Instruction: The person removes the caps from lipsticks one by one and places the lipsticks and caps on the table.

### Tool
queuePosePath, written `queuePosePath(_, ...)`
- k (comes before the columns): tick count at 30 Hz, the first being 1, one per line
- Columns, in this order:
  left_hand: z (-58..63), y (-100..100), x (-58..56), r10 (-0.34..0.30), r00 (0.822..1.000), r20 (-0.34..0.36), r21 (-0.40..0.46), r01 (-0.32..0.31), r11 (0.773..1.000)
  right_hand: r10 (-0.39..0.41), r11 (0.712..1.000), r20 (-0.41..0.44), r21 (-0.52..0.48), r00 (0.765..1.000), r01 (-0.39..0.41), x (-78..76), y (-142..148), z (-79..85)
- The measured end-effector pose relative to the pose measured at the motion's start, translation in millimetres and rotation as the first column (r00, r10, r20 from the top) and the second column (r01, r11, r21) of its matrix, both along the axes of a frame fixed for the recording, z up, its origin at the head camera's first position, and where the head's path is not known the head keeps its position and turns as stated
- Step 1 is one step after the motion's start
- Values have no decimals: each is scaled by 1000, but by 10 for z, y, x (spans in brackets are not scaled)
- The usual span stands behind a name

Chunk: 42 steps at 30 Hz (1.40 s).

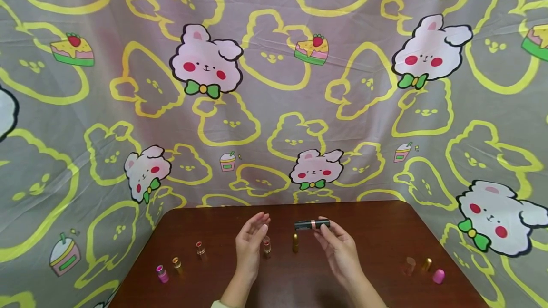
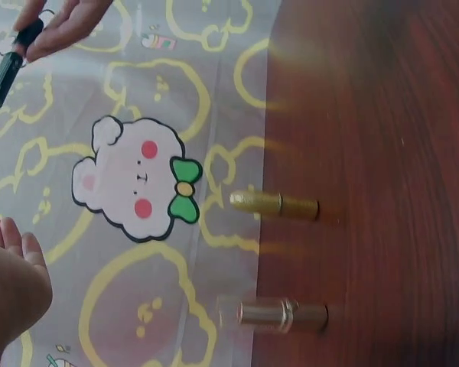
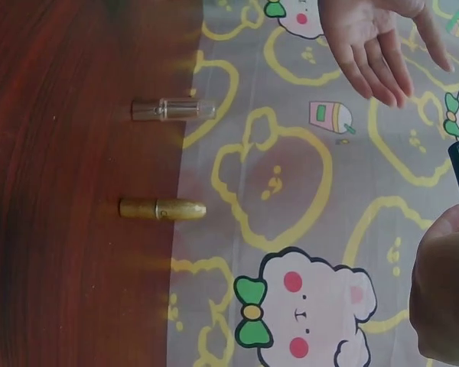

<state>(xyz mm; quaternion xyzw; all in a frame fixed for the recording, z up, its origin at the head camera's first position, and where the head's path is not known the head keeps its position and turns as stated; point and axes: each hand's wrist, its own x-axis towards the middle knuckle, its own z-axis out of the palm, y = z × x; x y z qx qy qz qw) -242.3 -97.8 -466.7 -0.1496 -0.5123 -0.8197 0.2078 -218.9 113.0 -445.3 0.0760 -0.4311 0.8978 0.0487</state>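
In the head view, the grip of the right hand [image 1: 338, 249] pinches a black tube [image 1: 305, 225] above the desk [image 1: 372, 234]; its long axis lies nearly level, the free end pointing towards the left hand [image 1: 249, 245], whose grip is loose and holds nothing. In the left wrist view, the tube slants, free end lower. In the right wrist view, it bears pale marks too small to read.
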Motion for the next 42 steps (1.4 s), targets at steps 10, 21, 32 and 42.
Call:
queuePosePath(10,41,163,44,-141,989,-47,91,145,985,65,994,-59,-85,996,-70,11,-49,56)
queuePosePath(21,87,333,99,-184,983,-30,124,186,975,91,991,-46,-90,995,-95,16,-95,97)
queuePosePath(32,153,446,133,-165,984,71,99,158,983,88,990,-10,-108,996,-89,15,-144,116)
queuePosePath(42,168,517,139,-154,986,69,87,148,985,122,984,-55,-121,991,-128,37,-171,109)
